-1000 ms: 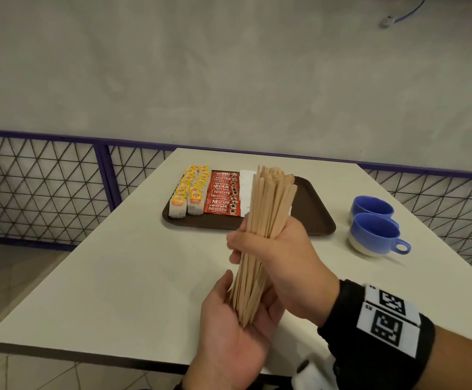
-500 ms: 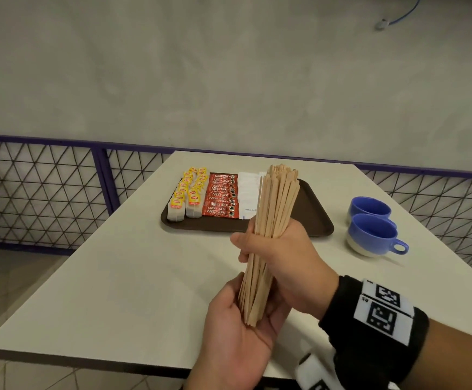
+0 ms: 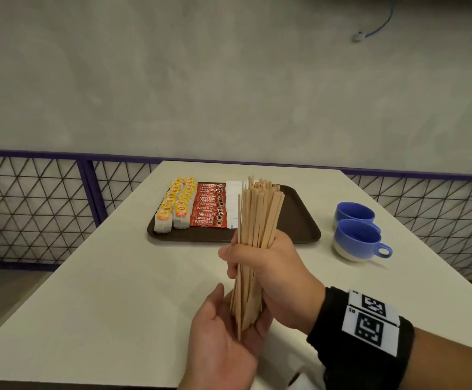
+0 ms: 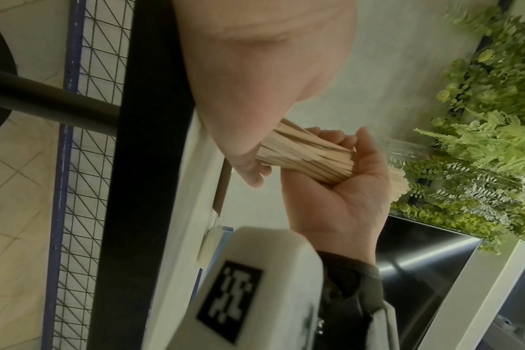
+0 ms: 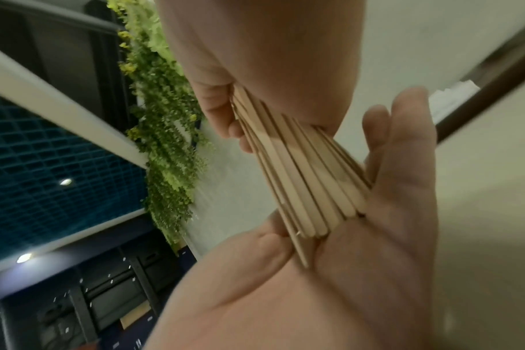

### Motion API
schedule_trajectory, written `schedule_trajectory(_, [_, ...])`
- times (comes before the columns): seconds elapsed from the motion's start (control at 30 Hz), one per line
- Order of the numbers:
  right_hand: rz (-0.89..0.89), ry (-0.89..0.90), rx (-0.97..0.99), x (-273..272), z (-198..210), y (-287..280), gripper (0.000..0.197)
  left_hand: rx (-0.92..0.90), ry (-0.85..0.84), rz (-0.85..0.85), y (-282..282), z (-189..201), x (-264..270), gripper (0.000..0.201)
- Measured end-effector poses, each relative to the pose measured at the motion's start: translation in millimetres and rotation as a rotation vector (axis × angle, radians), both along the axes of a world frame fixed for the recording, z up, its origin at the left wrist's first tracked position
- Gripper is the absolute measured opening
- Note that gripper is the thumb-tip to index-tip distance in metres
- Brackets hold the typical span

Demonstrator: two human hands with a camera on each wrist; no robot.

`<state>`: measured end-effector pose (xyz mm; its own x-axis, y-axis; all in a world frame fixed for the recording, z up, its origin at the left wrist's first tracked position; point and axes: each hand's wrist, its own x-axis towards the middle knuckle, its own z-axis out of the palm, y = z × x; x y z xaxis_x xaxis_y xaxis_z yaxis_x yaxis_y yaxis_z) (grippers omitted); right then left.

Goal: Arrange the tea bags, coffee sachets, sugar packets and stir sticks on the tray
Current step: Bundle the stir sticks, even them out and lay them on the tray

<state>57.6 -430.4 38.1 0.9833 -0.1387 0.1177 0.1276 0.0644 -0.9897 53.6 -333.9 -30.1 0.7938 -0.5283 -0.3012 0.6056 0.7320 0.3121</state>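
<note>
**A bunch of sticks held over the table**

The right hand [image 3: 268, 266] is wrapped round a thick bunch of stir sticks [image 3: 254, 220]. Its fingers [image 3: 230, 254] curl tight round the middle of the bunch. The sticks are thin, flat, pale wood w/ rounded ends. They stand nearly upright and fan out a bit at the top.

The left hand [image 3: 223, 342] is flat & open under them, palm up, fingers straight. The bottom ends of the sticks touch the palm. One stick pokes lower than the rest.

Behind the hands sits a dark brown tray [image 3: 299, 220], a rectangle w/ round corners, on the smooth white table [image 3: 102, 277]. On the tray's left side are 2 rows of tea bags [image 3: 174, 205] w/ yellow tags. Just beside them is a row of shiny red coffee sachets [image 3: 208, 205]. Next come white sugar packets [image 3: 233, 201], partly hidden by the sticks. The tray's right side is bare.

Right of the tray, 2 round blue cups [image 3: 355, 237] stand close together on the table. The near one has a ring handle.
</note>
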Motion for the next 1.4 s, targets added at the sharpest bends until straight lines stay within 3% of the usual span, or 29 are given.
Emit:
schedule_trajectory(0.2, [-0.009, -0.062, 0.106, 3, 5, 7, 0.026, 0.002, 0.007, 0.023, 1, 7, -4, 0.058])
schedule_trajectory(0.3, [-0.036, -0.112, -0.11, 3, 4, 8, 0.012, -0.011, 0.027, 0.039, 4, 6, -6, 0.062])
schedule_trajectory(0.37, [-0.081, -0.152, -0.231, 3, 3, 6, 0.016, -0.008, 0.035, 0.05, 5, 5, -7, 0.061])
schedule_trajectory(0.6, [-0.163, -0.191, -0.305, 0, 2, 8, 0.018, 0.03, -0.076, 0.053, 3, 7, -10, 0.036])
schedule_trajectory(0.8, [-0.231, -0.208, -0.19, -4, -2, 14, 0.035, 0.016, -0.065, 0.05, 5, 0, -8, 0.047])
schedule_trajectory(0.9, [-0.223, -0.179, -0.061, -3, 0, 13, 0.028, 0.018, -0.093, 0.065, 5, 2, -10, 0.037])
schedule_trajectory(1.07, [-0.152, -0.088, 0.096, -3, -1, 12, 0.015, -0.013, -0.087, 0.08, 6, 4, -12, 0.042])
schedule_trajectory(1.27, [-0.031, -0.054, 0.044, -10, -10, 16, 0.011, 0.031, -0.025, 0.1, 6, 2, -10, 0.052])
schedule_trajectory(1.4, [-0.074, -0.054, 0.019, -10, -11, 18, 0.015, 0.069, -0.042, 0.107, 5, 2, -10, 0.052])
